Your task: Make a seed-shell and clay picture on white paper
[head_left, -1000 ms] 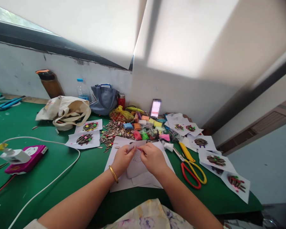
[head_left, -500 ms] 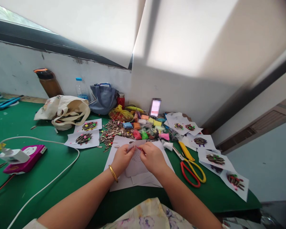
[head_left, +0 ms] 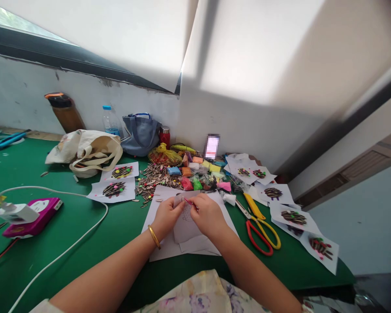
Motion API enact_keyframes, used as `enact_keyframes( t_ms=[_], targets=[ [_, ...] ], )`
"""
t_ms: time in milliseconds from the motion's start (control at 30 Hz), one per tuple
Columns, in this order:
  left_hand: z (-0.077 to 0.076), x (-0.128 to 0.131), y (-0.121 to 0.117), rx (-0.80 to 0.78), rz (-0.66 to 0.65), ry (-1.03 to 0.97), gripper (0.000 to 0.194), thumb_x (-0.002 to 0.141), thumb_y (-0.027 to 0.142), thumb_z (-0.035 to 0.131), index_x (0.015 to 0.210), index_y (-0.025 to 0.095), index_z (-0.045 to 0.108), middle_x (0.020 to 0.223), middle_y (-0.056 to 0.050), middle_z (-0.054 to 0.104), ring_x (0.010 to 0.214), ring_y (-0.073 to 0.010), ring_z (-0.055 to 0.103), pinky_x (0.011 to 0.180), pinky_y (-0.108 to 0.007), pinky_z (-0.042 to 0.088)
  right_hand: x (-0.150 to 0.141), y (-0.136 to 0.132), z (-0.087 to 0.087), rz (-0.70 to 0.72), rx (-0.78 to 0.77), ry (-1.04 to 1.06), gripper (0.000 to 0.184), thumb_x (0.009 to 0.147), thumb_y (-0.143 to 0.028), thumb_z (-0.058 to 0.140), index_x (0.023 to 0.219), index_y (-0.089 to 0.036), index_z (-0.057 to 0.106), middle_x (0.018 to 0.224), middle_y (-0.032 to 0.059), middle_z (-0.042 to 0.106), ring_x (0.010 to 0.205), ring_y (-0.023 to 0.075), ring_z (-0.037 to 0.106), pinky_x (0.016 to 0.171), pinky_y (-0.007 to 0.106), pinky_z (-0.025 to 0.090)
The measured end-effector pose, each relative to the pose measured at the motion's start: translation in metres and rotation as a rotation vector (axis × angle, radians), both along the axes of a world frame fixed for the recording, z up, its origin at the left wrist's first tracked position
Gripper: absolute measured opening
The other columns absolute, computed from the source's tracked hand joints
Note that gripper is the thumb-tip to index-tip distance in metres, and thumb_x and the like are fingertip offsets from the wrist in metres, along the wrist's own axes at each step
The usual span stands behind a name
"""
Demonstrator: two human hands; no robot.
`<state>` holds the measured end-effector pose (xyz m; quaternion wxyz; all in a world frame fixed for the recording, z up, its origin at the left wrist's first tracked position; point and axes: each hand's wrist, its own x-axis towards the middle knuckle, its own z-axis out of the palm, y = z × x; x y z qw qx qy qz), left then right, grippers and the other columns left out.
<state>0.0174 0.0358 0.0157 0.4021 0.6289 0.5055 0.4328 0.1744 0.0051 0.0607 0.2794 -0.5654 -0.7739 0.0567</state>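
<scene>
My left hand (head_left: 167, 216), with a gold bangle at the wrist, is closed on the upper left edge of a small sheet of paper (head_left: 184, 232) that bears a dotted drawing. Beside it, my right hand (head_left: 207, 214) pinches a small pink piece (head_left: 188, 201), thin and pointed toward my left fingertips; its exact kind is too small to make out. My right hand covers part of the drawing. Beneath both hands lie larger white sheets (head_left: 154, 232). Sunflower seeds (head_left: 158, 176) are heaped just beyond them, beside small bags of coloured clay (head_left: 187, 171).
Red-and-yellow scissors (head_left: 260, 230) and a yellow-handled cutter (head_left: 254, 206) lie to the right. Finished seed pictures on paper (head_left: 293, 217) line both sides. A phone (head_left: 212, 147) stands at the back. On the left are a cloth bag (head_left: 81, 150), a purple power strip (head_left: 35, 217) and a white cable (head_left: 81, 243).
My hands stay almost in place, with only small finger movement. The pink piece shows a little more between the fingertips.
</scene>
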Motion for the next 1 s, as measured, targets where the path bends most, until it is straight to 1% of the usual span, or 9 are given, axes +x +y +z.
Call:
enact_keyframes(
  t_ms=[133, 333, 467, 600, 700, 767, 833, 933, 1000],
  targets=[
    [-0.001, 0.000, 0.000, -0.044, -0.010, -0.045, 0.033, 0.078, 0.047, 0.060, 0.084, 0.015, 0.070, 0.081, -0.005, 0.071, 0.072, -0.0189, 0.059, 0.062, -0.027, 0.045, -0.001, 0.001, -0.002, 0.000, 0.008, 0.012, 0.025, 0.085, -0.012, 0.052, 0.101, -0.020, 0.070, 0.096, 0.0056, 0.067, 0.089, 0.0183, 0.061, 0.082, 0.027, 0.047],
    [-0.001, 0.001, -0.001, -0.094, -0.023, -0.158, 0.033, 0.075, 0.048, 0.065, 0.083, 0.015, 0.070, 0.077, -0.004, 0.070, 0.066, -0.0174, 0.058, 0.056, -0.025, 0.044, -0.001, 0.002, -0.003, -0.005, 0.013, 0.023, 0.024, 0.085, -0.013, 0.052, 0.099, -0.020, 0.070, 0.096, 0.0062, 0.067, 0.090, 0.0188, 0.061, 0.082, 0.028, 0.047],
    [-0.002, 0.001, -0.001, -0.149, -0.021, -0.220, 0.037, 0.071, 0.050, 0.070, 0.082, 0.015, 0.069, 0.077, -0.005, 0.070, 0.067, -0.0177, 0.060, 0.056, -0.025, 0.046, -0.001, 0.003, -0.001, 0.019, 0.006, 0.053, 0.025, 0.086, -0.013, 0.051, 0.100, -0.021, 0.070, 0.096, 0.0057, 0.066, 0.089, 0.0184, 0.061, 0.082, 0.028, 0.047],
    [0.000, 0.001, -0.001, -0.265, -0.053, -0.385, 0.046, 0.065, 0.053, 0.076, 0.091, 0.015, 0.068, 0.085, -0.007, 0.072, 0.071, -0.0195, 0.065, 0.061, -0.029, 0.051, 0.009, 0.008, -0.001, 0.009, 0.055, 0.160, 0.026, 0.088, -0.014, 0.045, 0.104, -0.019, 0.065, 0.101, 0.0068, 0.064, 0.094, 0.0189, 0.059, 0.085, 0.029, 0.045],
    [0.003, 0.002, -0.002, -0.343, -0.083, -0.539, 0.050, 0.062, 0.050, 0.079, 0.097, 0.016, 0.067, 0.089, -0.007, 0.073, 0.075, -0.0212, 0.068, 0.068, -0.033, 0.055, 0.022, 0.014, -0.009, -0.061, 0.086, 0.311, 0.024, 0.092, -0.021, 0.040, 0.103, -0.018, 0.061, 0.099, 0.0073, 0.062, 0.093, 0.0199, 0.057, 0.083, 0.032, 0.044],
    [0.005, 0.003, -0.003, -0.379, -0.102, -0.606, 0.050, 0.063, 0.048, 0.080, 0.099, 0.016, 0.067, 0.089, -0.007, 0.073, 0.078, -0.0219, 0.069, 0.071, -0.035, 0.055, 0.029, 0.017, -0.019, -0.085, 0.033, 0.428, 0.021, 0.093, -0.030, 0.042, 0.099, -0.018, 0.059, 0.092, 0.0055, 0.060, 0.086, 0.0193, 0.056, 0.078, 0.031, 0.044],
    [0.006, 0.003, -0.004, -0.401, -0.115, -0.648, 0.050, 0.063, 0.045, 0.081, 0.100, 0.016, 0.066, 0.088, -0.007, 0.073, 0.077, -0.0219, 0.069, 0.072, -0.035, 0.056, 0.034, 0.018, -0.030, -0.060, -0.082, 0.554, 0.026, 0.090, -0.041, 0.049, 0.098, -0.018, 0.058, 0.083, 0.0025, 0.057, 0.075, 0.0173, 0.053, 0.070, 0.029, 0.044],
    [0.004, 0.003, -0.004, -0.416, -0.104, -0.664, 0.049, 0.062, 0.043, 0.082, 0.099, 0.016, 0.066, 0.086, -0.007, 0.073, 0.075, -0.0212, 0.069, 0.070, -0.034, 0.055, 0.037, 0.019, -0.044, 0.058, -0.277, 0.745, 0.043, 0.081, -0.055, 0.060, 0.103, -0.018, 0.058, 0.076, -0.0006, 0.053, 0.066, 0.0149, 0.049, 0.060, 0.026, 0.042],
    [0.003, 0.003, -0.003, -0.416, -0.097, -0.658, 0.050, 0.062, 0.044, 0.082, 0.100, 0.016, 0.065, 0.087, -0.006, 0.073, 0.077, -0.0219, 0.069, 0.070, -0.033, 0.055, 0.038, 0.019, -0.049, 0.134, -0.345, 0.840, 0.049, 0.076, -0.057, 0.064, 0.105, -0.018, 0.059, 0.076, -0.0010, 0.053, 0.066, 0.0146, 0.049, 0.060, 0.026, 0.041]
  ],
)
